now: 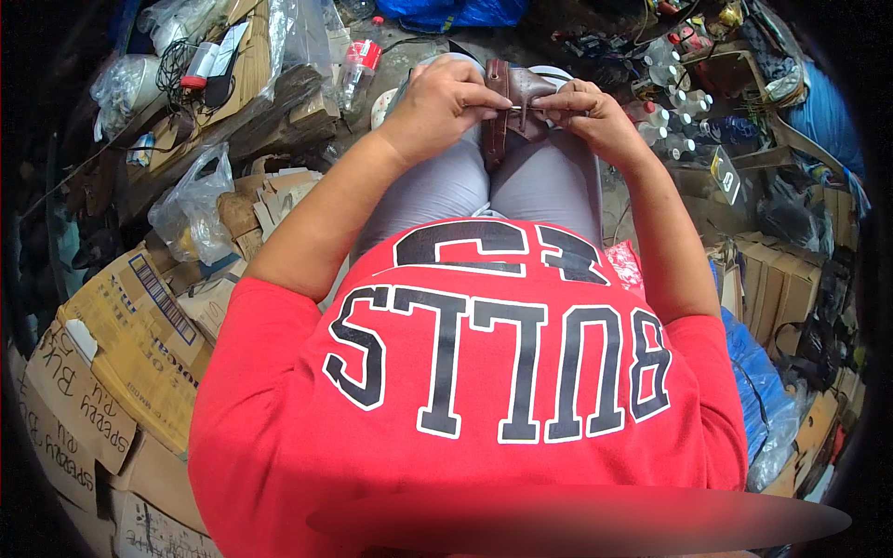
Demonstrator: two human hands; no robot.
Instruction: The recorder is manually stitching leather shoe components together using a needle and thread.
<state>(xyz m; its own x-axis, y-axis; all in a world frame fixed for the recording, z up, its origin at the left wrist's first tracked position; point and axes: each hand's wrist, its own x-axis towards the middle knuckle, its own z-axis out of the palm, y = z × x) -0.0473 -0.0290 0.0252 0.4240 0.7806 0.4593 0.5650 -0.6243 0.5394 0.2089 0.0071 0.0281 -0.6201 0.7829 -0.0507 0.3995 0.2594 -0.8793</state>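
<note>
Brown leather piece rests on the person's knees, over grey trousers, folded and held upright between both hands. Left hand pinches its left edge with fingers closed on the leather; right hand grips the right edge the same way, thumbs nearly meeting at a thin pale strand between them. Just beyond the knees stand small white bottles. To the left lie flattened cardboard boxes, a clear plastic bag and a plastic bottle with a red label. Blue plastic sheeting lies on the right.
</note>
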